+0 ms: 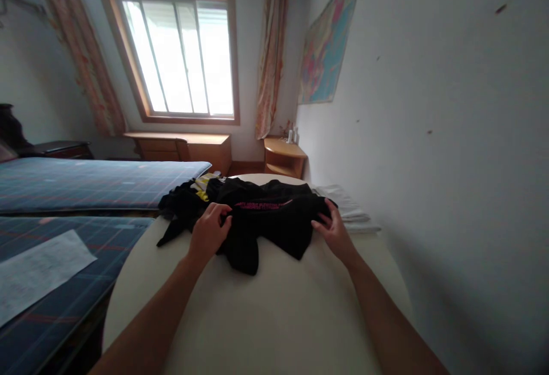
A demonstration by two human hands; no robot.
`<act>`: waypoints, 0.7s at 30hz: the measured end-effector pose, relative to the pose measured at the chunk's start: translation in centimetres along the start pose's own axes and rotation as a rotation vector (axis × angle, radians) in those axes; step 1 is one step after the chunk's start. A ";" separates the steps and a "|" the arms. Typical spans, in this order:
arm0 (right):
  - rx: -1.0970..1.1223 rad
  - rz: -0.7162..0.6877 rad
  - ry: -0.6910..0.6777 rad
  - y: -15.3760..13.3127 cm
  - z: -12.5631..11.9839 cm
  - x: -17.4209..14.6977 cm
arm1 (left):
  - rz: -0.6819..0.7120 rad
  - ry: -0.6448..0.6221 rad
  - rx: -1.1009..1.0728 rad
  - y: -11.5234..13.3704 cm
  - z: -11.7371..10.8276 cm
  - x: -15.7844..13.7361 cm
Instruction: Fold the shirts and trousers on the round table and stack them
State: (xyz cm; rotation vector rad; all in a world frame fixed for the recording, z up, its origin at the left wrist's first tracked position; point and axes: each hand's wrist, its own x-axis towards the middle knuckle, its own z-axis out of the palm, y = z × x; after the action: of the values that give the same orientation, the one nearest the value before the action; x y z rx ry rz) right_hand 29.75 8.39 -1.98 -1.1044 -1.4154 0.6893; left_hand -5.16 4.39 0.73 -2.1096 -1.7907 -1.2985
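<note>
Only the head view here. Window is blown out bright at the back, a desk under it, a small corner shelf to the right and a map up on the wall. Plaid mattresses fill the left side, with a sheet of paper on the nearer one. The round pale table is in front of the person; folded pale cloth sits on it by the wall, and a dark rumpled heap with a bit of yellow cloth crowds the left edge.

The black garment lies mid-table between both hands, pink lettering across it. Left hand is curled, thumb and index finger close together, pinching its left side; dark on dark, so I can't tell how firmly. Right hand has its fingers a bit spread, thumb apart, gripping the garment's right end.
</note>
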 end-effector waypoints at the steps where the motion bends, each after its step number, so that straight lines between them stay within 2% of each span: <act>1: -0.068 -0.018 -0.088 0.0 0.2 -0.4 | 0.062 -0.078 -0.036 0.7 -0.1 -0.3; 4: -0.322 -0.056 -0.303 -0.7 0.7 -1.7 | 0.294 -0.436 -0.129 2.5 -0.1 -1.3; 6: -0.438 -0.047 -0.436 -1.4 0.9 -2.4 | 0.389 -0.625 -0.127 2.7 0.2 -1.9; 8: -0.507 -0.028 -0.566 -1.9 1.1 -2.8 | 0.412 -0.711 -0.106 2.3 0.7 -2.2; 10: -0.560 -0.036 -0.641 -2.1 1.4 -2.8 | 0.403 -0.722 -0.104 1.7 1.2 -2.2; 13: -0.621 -0.094 -0.617 -1.9 1.5 -2.4 | 0.265 -0.603 -0.136 1.1 1.6 -1.7; 15: -0.633 -0.113 -0.515 -1.9 1.3 -1.8 | 0.087 -0.425 -0.179 1.0 1.4 -1.1; 17: -0.609 -0.122 -0.328 -2.1 0.6 -1.2 | -0.080 -0.179 -0.230 0.5 0.9 -0.3; 19: -0.548 -0.157 -0.073 -2.3 -0.5 -0.6 | -0.223 0.075 -0.251 -0.3 0.2 0.6; 21: -0.474 -0.204 0.190 -2.4 -1.9 0.0 | -0.364 0.256 -0.240 -1.6 -0.5 1.3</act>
State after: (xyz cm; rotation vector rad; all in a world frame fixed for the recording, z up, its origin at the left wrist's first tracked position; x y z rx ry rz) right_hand 31.01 7.11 0.53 -1.3246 -1.5375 0.0955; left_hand -6.79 5.62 1.15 -1.6585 -2.0516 -1.8591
